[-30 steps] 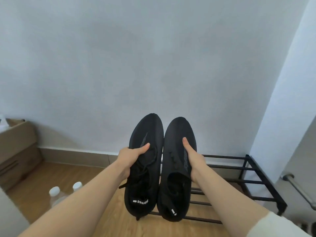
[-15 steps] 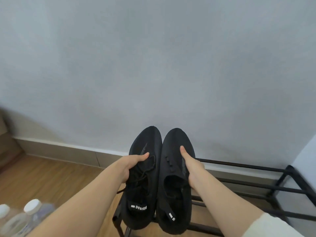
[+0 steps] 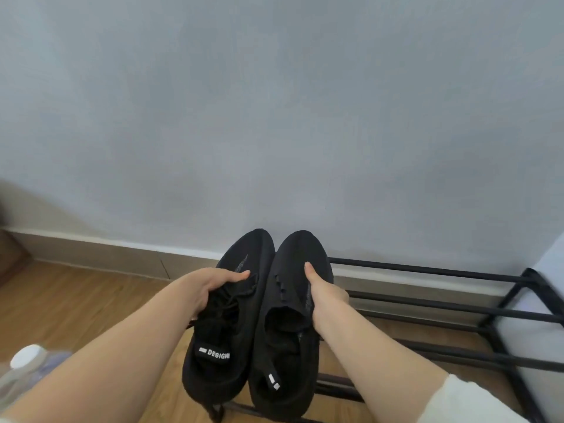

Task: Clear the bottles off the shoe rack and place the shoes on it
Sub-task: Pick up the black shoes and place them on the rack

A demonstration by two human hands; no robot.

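Observation:
Two black knit shoes sit side by side, toes toward the wall, over the left end of the black metal shoe rack (image 3: 427, 271). My left hand (image 3: 210, 286) grips the left shoe (image 3: 232, 325) by its outer side, thumb on top. My right hand (image 3: 323, 293) holds the right shoe (image 3: 290, 300) by its outer side. The shoes' heels reach the rack's front bar. A clear plastic bottle with a white cap (image 3: 21, 364) stands on the floor at the lower left, partly cut off.
The rack's parallel bars run right to an end frame (image 3: 512, 303) beside a white wall corner. A grey wall with a tan skirting board (image 3: 100, 254) is behind. Wooden floor (image 3: 61, 300) lies to the left.
Both hands have carried the pair lower over the rack's left end. The view has swung left and down; the cardboard box has left the frame and only one bottle shows.

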